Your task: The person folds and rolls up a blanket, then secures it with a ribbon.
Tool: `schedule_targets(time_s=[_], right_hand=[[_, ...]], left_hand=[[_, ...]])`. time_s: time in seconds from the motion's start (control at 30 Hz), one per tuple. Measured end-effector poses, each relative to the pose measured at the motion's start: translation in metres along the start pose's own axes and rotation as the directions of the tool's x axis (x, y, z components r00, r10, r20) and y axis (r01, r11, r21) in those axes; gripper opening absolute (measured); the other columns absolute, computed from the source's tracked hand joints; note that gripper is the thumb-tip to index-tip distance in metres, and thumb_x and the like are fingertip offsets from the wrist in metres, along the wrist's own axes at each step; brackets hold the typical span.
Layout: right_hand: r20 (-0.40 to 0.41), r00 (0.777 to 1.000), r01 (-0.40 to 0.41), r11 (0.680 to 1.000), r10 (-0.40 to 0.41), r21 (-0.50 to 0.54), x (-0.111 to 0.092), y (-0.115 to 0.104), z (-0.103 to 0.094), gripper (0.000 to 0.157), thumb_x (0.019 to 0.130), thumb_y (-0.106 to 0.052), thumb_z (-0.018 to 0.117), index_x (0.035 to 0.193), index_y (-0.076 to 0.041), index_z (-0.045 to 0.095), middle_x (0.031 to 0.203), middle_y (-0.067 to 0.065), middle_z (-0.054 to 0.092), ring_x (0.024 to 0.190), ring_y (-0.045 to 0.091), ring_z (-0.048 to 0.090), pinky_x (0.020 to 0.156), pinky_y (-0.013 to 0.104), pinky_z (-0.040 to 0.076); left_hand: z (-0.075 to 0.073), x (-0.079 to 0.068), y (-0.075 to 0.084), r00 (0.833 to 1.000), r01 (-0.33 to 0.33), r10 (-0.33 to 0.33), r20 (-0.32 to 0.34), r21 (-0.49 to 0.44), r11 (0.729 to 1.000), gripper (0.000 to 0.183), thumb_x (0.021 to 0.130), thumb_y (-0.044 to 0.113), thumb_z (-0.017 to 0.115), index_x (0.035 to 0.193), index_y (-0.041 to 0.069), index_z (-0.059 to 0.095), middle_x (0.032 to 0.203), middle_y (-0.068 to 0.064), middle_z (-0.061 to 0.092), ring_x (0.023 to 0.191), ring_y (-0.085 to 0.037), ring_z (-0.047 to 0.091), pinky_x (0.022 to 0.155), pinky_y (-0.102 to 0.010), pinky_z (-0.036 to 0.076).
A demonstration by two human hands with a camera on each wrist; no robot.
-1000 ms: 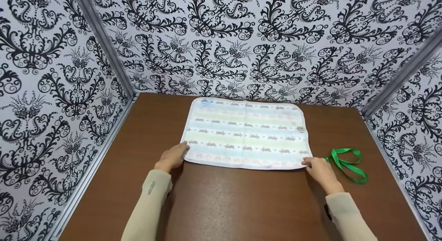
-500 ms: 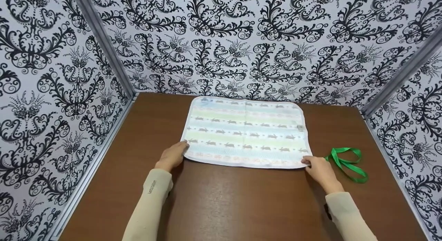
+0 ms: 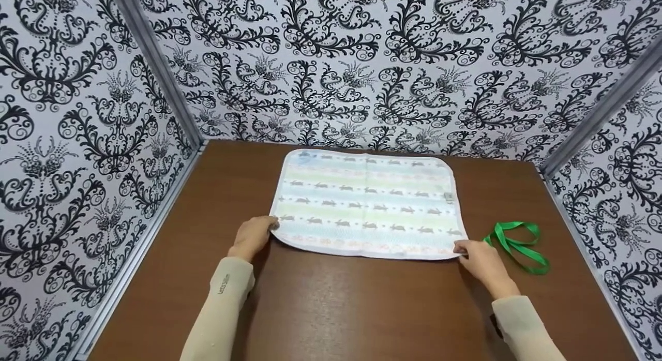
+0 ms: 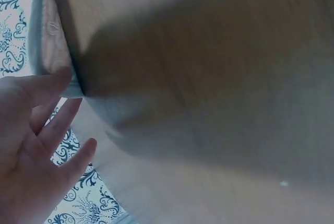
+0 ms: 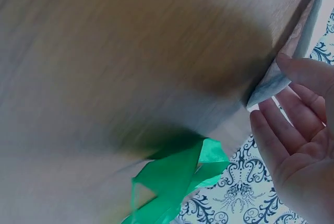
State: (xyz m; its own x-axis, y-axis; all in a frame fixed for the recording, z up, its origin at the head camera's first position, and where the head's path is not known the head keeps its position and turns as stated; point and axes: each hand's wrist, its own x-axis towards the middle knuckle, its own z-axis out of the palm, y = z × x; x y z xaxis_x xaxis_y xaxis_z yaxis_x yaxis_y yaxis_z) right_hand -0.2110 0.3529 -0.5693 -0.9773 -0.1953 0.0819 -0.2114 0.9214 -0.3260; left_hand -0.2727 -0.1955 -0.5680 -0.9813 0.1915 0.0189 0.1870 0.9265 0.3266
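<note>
A pale striped cloth (image 3: 364, 206) with rows of grey rabbits and a white border lies spread over the brown table. My left hand (image 3: 253, 236) pinches its near left corner; in the left wrist view the thumb of that hand (image 4: 36, 130) presses on the cloth edge (image 4: 55, 41), with the other fingers beneath. At the near right corner my right hand (image 3: 483, 262) pinches the border between thumb and fingers. The right wrist view shows this corner (image 5: 271, 85) lifted a little, with the right hand (image 5: 305, 119) holding it.
A looped green ribbon (image 3: 522, 247) lies on the table (image 3: 331, 309) just right of my right hand. Walls with black scroll patterns (image 3: 336, 66) stand behind and at both sides, joined by grey metal posts (image 3: 160, 66).
The cloth's near edge has shifted slightly toward me, and its near corners look more raised. Both hands have moved a little nearer along with it. The ribbon stays nearly in place.
</note>
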Motion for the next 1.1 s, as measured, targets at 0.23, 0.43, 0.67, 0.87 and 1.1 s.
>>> schedule_targets(time_s=[0.23,0.43,0.67,0.87,1.1], right_hand=[[0.006,1.000,0.029,0.999,-0.029,0.016,-0.008,0.005,-0.003,0.016,0.088,0.002,0.067,0.099,-0.006,0.075,0.092,0.010,0.076,0.090,0.036,0.071,0.076,0.052,0.057],[0.100,0.995,-0.004,0.997,-0.003,0.073,-0.014,0.004,-0.010,0.013,0.090,-0.002,0.067,0.097,-0.009,0.074,0.096,0.011,0.075,0.090,0.034,0.071,0.074,0.048,0.058],[0.191,0.981,0.004,0.996,-0.022,0.095,-0.018,-0.001,-0.017,0.010,0.091,-0.006,0.066,0.094,-0.012,0.073,0.095,0.007,0.074,0.085,0.024,0.068,0.072,0.041,0.055],[0.194,0.979,0.029,0.991,-0.055,0.134,-0.019,0.000,-0.015,0.010,0.089,-0.003,0.066,0.091,-0.012,0.069,0.092,0.003,0.071,0.081,0.017,0.062,0.070,0.035,0.052],[0.183,0.970,0.144,0.986,-0.158,0.089,-0.016,0.004,-0.007,0.028,0.081,0.007,0.065,0.104,-0.008,0.067,0.100,0.005,0.061,0.088,0.021,0.059,0.076,0.038,0.053]], left_hand=[[-0.001,-0.004,-0.005,0.999,0.004,-0.004,-0.039,0.016,1.000,0.020,0.094,0.006,0.062,0.105,0.014,0.076,0.106,-0.010,0.076,0.095,-0.038,0.071,0.081,-0.052,0.057],[-0.006,-0.006,-0.011,0.999,0.028,-0.030,-0.043,-0.035,0.999,0.012,0.095,0.010,0.061,0.098,0.013,0.072,0.102,-0.013,0.075,0.093,-0.040,0.070,0.077,-0.055,0.054],[-0.011,-0.006,-0.013,0.999,0.032,-0.033,-0.025,-0.022,0.999,0.012,0.096,0.010,0.060,0.101,0.010,0.071,0.103,-0.016,0.074,0.095,-0.040,0.069,0.079,-0.056,0.054],[-0.010,-0.007,-0.015,0.999,0.053,-0.052,0.014,-0.077,0.996,0.014,0.094,0.005,0.061,0.101,0.010,0.072,0.106,-0.013,0.074,0.099,-0.036,0.069,0.083,-0.053,0.055],[-0.005,-0.010,-0.017,1.000,-0.017,0.017,0.010,-0.033,0.999,0.026,0.086,-0.008,0.061,0.106,0.006,0.071,0.123,-0.012,0.068,0.116,-0.034,0.063,0.098,-0.049,0.051]])
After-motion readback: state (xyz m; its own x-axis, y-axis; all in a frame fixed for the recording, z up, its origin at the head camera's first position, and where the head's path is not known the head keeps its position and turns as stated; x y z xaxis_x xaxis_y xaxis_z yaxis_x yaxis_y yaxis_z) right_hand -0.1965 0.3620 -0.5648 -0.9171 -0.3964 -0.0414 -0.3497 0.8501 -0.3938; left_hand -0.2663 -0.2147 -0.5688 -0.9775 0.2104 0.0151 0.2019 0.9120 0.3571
